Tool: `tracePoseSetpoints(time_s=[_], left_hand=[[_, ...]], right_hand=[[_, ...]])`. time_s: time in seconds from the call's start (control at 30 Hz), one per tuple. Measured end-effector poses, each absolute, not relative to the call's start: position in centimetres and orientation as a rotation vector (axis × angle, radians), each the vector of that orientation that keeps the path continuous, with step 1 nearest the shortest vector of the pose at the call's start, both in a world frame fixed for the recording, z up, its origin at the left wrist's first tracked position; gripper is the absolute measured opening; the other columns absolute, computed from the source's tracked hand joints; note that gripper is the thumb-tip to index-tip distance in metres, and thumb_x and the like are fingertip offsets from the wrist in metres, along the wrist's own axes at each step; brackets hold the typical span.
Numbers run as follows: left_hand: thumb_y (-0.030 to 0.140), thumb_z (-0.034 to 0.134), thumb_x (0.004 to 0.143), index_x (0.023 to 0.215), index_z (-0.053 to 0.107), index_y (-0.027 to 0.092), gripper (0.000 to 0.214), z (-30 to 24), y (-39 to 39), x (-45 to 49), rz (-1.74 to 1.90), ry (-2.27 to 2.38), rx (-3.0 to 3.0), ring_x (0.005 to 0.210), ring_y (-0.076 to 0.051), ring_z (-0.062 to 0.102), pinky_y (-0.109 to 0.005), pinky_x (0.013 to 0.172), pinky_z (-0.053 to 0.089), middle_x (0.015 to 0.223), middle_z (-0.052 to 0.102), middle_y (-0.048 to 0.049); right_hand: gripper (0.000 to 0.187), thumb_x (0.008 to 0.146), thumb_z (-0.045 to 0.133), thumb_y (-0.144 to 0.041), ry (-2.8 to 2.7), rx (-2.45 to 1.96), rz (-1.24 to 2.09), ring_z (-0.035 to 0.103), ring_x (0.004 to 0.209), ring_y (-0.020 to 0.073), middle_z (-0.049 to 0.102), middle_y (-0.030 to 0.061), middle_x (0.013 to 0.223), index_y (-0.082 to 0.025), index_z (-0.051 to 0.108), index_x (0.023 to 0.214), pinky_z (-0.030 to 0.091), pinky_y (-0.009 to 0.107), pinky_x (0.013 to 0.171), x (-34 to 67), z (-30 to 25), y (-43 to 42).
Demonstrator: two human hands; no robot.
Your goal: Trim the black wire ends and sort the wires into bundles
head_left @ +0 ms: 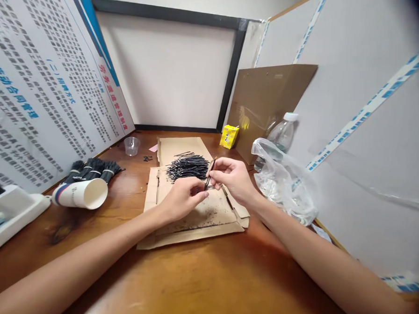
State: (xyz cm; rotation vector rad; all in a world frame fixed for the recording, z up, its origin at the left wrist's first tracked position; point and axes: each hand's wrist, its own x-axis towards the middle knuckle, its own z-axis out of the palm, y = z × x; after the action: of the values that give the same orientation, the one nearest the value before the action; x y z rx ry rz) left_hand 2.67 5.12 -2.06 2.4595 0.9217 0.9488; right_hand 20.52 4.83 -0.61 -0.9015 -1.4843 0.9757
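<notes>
A pile of short, thin black wires [188,168] lies on a flattened piece of cardboard [191,228]. In front of the pile, my left hand [184,195] pinches the lower end of one black wire [209,178] between thumb and forefinger. Just to the right, my right hand [231,177] has its fingertips closed on the upper part of the same wire, which stands tilted with its tip pointing up. A few other thin wires show close beneath the fingertips; whether they are held too, I cannot tell. Dark crumbs are scattered over the cardboard's near part.
On the left are tied black wire bundles [96,169], a paper cup on its side [81,193], a power strip [13,217] and a clear plastic cup [132,146]. A yellow box [229,136], plastic bottle [283,132] and plastic bag [288,184] stand right. Panels enclose the desk.
</notes>
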Motion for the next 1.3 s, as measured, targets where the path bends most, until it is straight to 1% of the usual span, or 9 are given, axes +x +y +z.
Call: tracePoseSetpoints(time_s=[0.07,0.2,0.43,0.57,0.73,0.9,1.13,1.23,1.3], left_hand=[[0.007,0.06,0.077,0.077,0.066,0.016,0.011,-1.4,5.9,2.1,0.966,0.945,2.45,0.066,-0.013,0.058,-0.024,0.063,0.044,0.075,0.068,0.0005],[0.002,0.045,0.073,0.085,0.068,0.014,0.028,0.4,8.0,0.2,1.075,1.126,2.393,0.071,-0.015,0.061,-0.026,0.066,0.047,0.08,0.07,-0.0038],[0.011,0.055,0.074,0.08,0.066,0.017,0.015,0.8,8.2,-1.1,0.749,1.049,2.635,0.076,-0.018,0.061,-0.029,0.071,0.046,0.08,0.067,-0.0027],[0.024,0.066,0.076,0.089,0.068,0.021,0.013,-0.9,7.7,-1.8,0.553,0.983,2.753,0.088,-0.024,0.061,-0.032,0.074,0.047,0.089,0.067,-0.0043],[0.025,0.063,0.079,0.086,0.068,0.021,0.009,-2.1,7.7,-2.5,0.505,1.042,2.772,0.089,-0.024,0.059,-0.033,0.072,0.046,0.092,0.065,-0.0065],[0.023,0.059,0.08,0.083,0.068,0.02,0.009,-1.8,7.8,-2.7,0.539,1.081,2.738,0.089,-0.025,0.057,-0.033,0.071,0.045,0.09,0.065,-0.0075],[0.023,0.06,0.08,0.078,0.068,0.018,0.01,-1.1,7.1,-1.8,0.791,1.076,2.455,0.075,-0.02,0.055,-0.036,0.074,0.045,0.079,0.065,-0.0056],[0.031,0.064,0.081,0.092,0.07,0.016,0.019,-0.8,6.1,-0.6,0.913,1.069,2.208,0.066,-0.016,0.055,-0.031,0.065,0.047,0.079,0.068,-0.0048],[0.037,0.065,0.083,0.101,0.069,0.015,0.029,-0.8,5.3,0.4,0.97,1.047,2.036,0.061,-0.014,0.054,-0.027,0.057,0.046,0.079,0.069,-0.0055]], right_hand=[[0.002,0.079,0.058,-0.017,-1.766,-1.024,0.674,0.053,0.052,0.0111,0.057,-0.0019,0.063,-0.017,0.057,0.077,0.044,0.025,0.051,20.3,-0.7,5.3],[0.013,0.08,0.05,-0.006,-2.286,-1.125,0.13,0.055,0.069,0.0142,0.061,0.0029,0.075,-0.016,0.059,0.078,0.044,0.028,0.067,19.0,-1.8,6.1],[0.015,0.089,0.051,-0.013,-2.497,-1.173,0.043,0.059,0.086,0.0187,0.066,0.0083,0.095,-0.016,0.066,0.089,0.043,0.031,0.079,19.4,-2.7,6.4],[0.031,0.084,0.048,-0.004,-2.431,-1.359,0.001,0.06,0.1,0.0204,0.067,0.0095,0.107,-0.017,0.067,0.103,0.044,0.031,0.087,25.4,-1.1,7.3],[0.035,0.075,0.059,-0.009,-2.489,-1.53,0.057,0.064,0.097,0.0228,0.07,0.0077,0.109,-0.021,0.07,0.106,0.045,0.028,0.075,29.6,-1.4,8.1],[0.015,0.079,0.058,-0.013,-2.459,-1.6,0.089,0.065,0.083,0.022,0.072,0.0088,0.086,-0.02,0.071,0.077,0.041,0.028,0.067,29.1,-2.5,8.5],[0.028,0.087,0.05,-0.02,-2.258,-1.508,0.197,0.052,0.056,0.0138,0.062,0.0017,0.058,-0.019,0.062,0.061,0.035,0.027,0.056,28.7,-0.5,7.5],[0.031,0.091,0.048,-0.029,-2.198,-1.37,0.404,0.05,0.048,0.0104,0.063,-0.0002,0.058,-0.018,0.063,0.066,0.037,0.024,0.05,25.8,0.0,5.9],[0.03,0.089,0.053,-0.034,-2.021,-1.183,0.821,0.046,0.044,0.0081,0.065,0.001,0.062,-0.017,0.065,0.066,0.036,0.023,0.045,23.5,0.0,4.5]])
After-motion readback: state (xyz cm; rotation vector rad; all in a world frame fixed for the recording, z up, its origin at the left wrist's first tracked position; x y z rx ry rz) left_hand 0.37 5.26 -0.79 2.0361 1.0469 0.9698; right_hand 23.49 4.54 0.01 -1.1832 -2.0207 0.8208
